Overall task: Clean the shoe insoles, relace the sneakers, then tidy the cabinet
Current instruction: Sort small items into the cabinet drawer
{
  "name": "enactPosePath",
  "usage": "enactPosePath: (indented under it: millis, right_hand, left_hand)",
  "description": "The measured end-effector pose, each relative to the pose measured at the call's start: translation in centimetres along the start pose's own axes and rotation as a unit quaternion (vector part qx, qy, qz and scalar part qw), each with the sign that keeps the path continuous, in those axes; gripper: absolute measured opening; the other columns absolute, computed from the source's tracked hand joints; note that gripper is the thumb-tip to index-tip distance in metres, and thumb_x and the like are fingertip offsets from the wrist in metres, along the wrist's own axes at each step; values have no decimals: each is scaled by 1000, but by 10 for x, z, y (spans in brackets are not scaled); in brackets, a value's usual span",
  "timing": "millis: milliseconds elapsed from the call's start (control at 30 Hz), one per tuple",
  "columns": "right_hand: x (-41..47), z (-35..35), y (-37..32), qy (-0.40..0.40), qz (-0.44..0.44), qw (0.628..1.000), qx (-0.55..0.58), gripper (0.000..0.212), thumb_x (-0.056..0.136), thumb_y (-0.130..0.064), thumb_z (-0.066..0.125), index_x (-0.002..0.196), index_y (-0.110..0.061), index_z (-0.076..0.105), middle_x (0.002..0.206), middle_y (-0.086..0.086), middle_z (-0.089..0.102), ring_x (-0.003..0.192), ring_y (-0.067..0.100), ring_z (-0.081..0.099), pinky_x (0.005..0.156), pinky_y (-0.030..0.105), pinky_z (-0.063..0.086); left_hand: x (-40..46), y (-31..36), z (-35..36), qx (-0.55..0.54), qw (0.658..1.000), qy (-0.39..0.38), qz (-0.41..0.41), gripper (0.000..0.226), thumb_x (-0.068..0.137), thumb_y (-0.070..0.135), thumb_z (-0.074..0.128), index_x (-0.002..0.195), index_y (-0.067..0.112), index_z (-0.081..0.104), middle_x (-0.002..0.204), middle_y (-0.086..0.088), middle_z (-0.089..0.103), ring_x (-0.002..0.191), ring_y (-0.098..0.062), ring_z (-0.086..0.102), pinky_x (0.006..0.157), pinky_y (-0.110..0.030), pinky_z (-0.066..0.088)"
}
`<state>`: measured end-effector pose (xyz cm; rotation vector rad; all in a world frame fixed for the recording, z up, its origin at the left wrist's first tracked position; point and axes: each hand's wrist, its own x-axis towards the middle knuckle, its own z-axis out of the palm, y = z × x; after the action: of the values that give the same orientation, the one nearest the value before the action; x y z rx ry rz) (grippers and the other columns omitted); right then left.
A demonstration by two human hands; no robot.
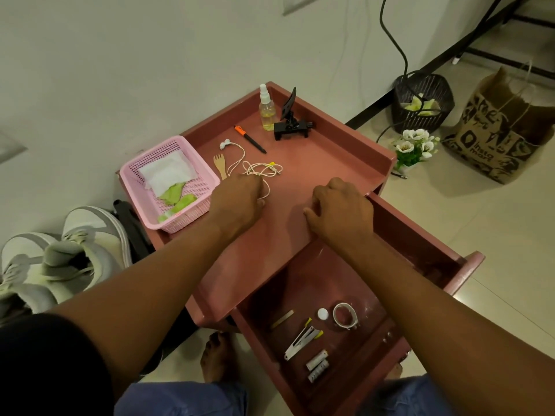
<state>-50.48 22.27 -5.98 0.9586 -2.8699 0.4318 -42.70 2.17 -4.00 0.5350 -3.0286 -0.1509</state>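
- Two hands over the pink cabinet top (315, 163), and both are seen from the back, so the fingertips are mostly hidden.
- Left hand (240, 199) has its fingers curled down onto the near loop of the white earphone cord (261, 169); looks like it's pinching the cord, though the contact itself is tucked under the knuckles.
- Right hand (342, 205) sits near the front right edge of the top, fingers loosely curled, holding nothing that I can see.
- Rest of the cord lies just beyond the left hand toward the middle, with a wooden fork (219, 166) beside it and an orange-capped pen (250, 139) further back.
- Spray bottle (266, 109) and a black clamp stand (289, 121) stand near the back corner.
- Pink basket (171, 184) at the left edge holds white and green cloths.
- Open drawer (420, 235) below the right arm: tape roll (345, 316), stapler (300, 340), batteries (317, 366), small bits too blurry to name.
- Grey sneakers (60, 259) on the floor at left, partly cut off by the frame.
- Paper bag (504, 127) on the floor reads "Instamart"; other print is unreadable.
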Motion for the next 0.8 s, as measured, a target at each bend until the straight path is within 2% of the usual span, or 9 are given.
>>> enactPosePath:
  millis: [133, 233, 333, 433, 500, 567, 667, 800]
  right_hand:
    - [0, 0, -3, -7, 12, 1000, 0, 26, 93, -50, 61, 99, -26, 67, 102, 0, 57, 94, 21, 56, 69, 37, 54]
    - [-3, 0, -6, -4, 5, 999, 40, 26, 93, -42, 61, 114, -28, 68, 108, 0, 61, 100, 23, 57, 74, 36, 51]
    - [-8, -5, -14, 29, -6, 988, 150, 34, 92, -32, 60, 126, -28, 64, 118, -3, 62, 107, 21, 58, 82, 38, 53]
    - [-12, -11, -24, 40, -4, 970, 239, 42, 89, -29, 66, 131, -30, 61, 122, -7, 64, 107, 17, 61, 89, 41, 55]
    - [-14, -15, -31, 28, -4, 955, 295, 44, 87, -31, 70, 130, -34, 62, 121, -10, 66, 103, 14, 64, 89, 43, 55]
    - [-19, -21, -41, 10, -22, 937, 348, 42, 86, -34, 72, 128, -34, 65, 120, -12, 68, 100, 11, 65, 88, 44, 56]
    - [-27, -31, -53, 16, -45, 916, 398, 35, 85, -35, 71, 120, -30, 72, 115, -11, 70, 97, 10, 66, 82, 39, 57]
    - [-31, -38, -51, 0, -18, 900, 436, 25, 82, -10, 70, 97, -26, 81, 95, -12, 76, 83, 9, 67, 75, 35, 57]
  left_hand:
    - [-7, 10, -1, -19, 1000, 14, 3, 15, 83, 20, 56, 88, 24, 69, 89, 0, 72, 87, -29, 66, 71, -40, 56]
    - [-18, 16, -10, -115, 991, 61, -1, 16, 86, 17, 57, 96, 28, 64, 82, 7, 67, 79, -19, 64, 69, -39, 54]
    - [-35, 25, -29, -272, 953, 123, -49, 24, 89, 13, 59, 102, 33, 62, 80, 11, 65, 69, -6, 63, 64, -30, 52]
    - [-58, 33, -49, -396, 905, 138, -76, 27, 90, 12, 66, 105, 35, 65, 83, 10, 66, 64, -8, 64, 65, -29, 55]
    - [-74, 35, -57, -461, 875, 127, -79, 25, 92, 11, 70, 108, 29, 68, 87, 4, 69, 69, -16, 71, 70, -35, 61]
    - [-86, 36, -59, -503, 852, 121, -85, 25, 93, 8, 69, 111, 25, 70, 91, -3, 72, 77, -23, 75, 76, -47, 64]
    - [-100, 36, -56, -556, 819, 113, -87, 26, 94, 3, 67, 112, 21, 72, 96, -7, 73, 83, -31, 76, 76, -55, 63]
    - [-108, 37, -45, -576, 803, 117, -102, 21, 94, 0, 68, 113, 10, 73, 98, -9, 74, 84, -29, 76, 76, -53, 64]
